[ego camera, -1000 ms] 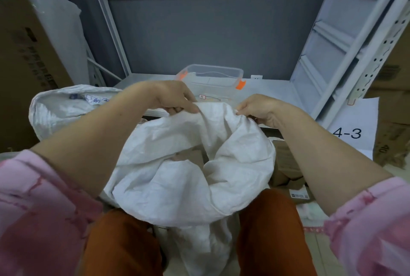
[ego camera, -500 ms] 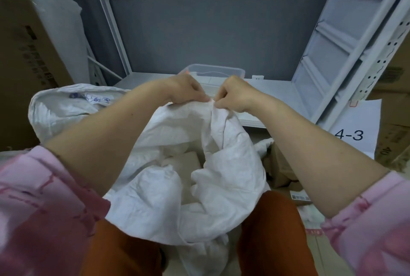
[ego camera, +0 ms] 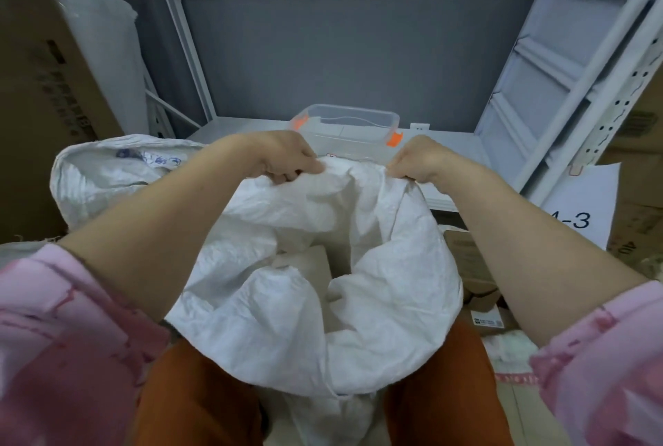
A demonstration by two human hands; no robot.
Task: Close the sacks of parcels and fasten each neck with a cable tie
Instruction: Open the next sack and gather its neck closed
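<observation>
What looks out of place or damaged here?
Nothing stands out. Both the left hand and right hand grip the far rim of the open white sack; no tear or spill shows.

**Both hands grip the sack's far rim**

The left hand (ego camera: 287,158) and right hand (ego camera: 418,160) clutch the white woven sack (ego camera: 376,302), well apart. Its mouth gapes, a cardboard parcel (ego camera: 315,266) inside. A clear plastic box (ego camera: 346,128) sits on the shelf (ego camera: 459,148) behind.

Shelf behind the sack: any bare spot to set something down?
Yes: shelf is bare right of the clear bin, up to the rack upright, plus a strip left of the bin. Floor beside the sack is crowded with cardboard boxes.
</observation>
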